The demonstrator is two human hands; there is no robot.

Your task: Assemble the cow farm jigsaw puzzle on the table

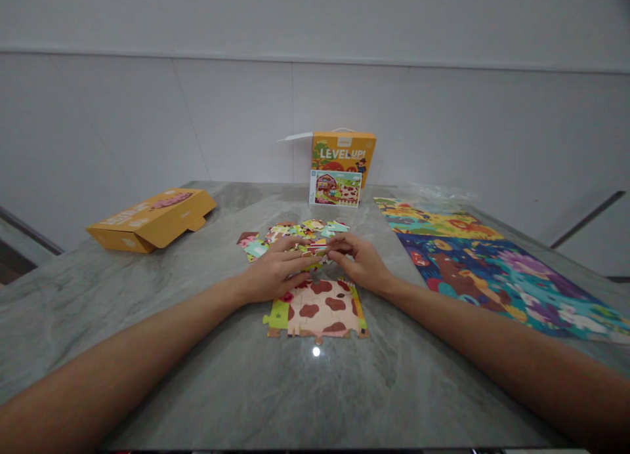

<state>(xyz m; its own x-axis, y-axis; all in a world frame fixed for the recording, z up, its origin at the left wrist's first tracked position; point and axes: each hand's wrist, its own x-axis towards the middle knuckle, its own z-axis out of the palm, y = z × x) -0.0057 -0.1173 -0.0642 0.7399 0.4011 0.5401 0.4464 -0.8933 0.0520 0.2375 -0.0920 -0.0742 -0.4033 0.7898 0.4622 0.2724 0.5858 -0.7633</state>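
A partly joined puzzle section (322, 308) lies flat in front of me, showing a pink cow hide with brown patches and green edges. Just beyond it spreads a loose heap of puzzle pieces (280, 231). My left hand (278, 269) reaches over the near side of the heap, its fingers stretched out and apart, the lower ones close to the section's top edge. My right hand (361, 264) is at the heap's right side, thumb and fingertips drawn together. Whatever lies between those fingertips is too small and hidden to make out.
A yellow box (152, 219) with an open flap lies at the left. At the back stands an orange "LEVEL UP!" box (344, 145), a farm picture card (335, 189) leaning before it. Colourful finished puzzles (472, 270) cover the right side, with clear plastic wrapping (438, 191) behind.
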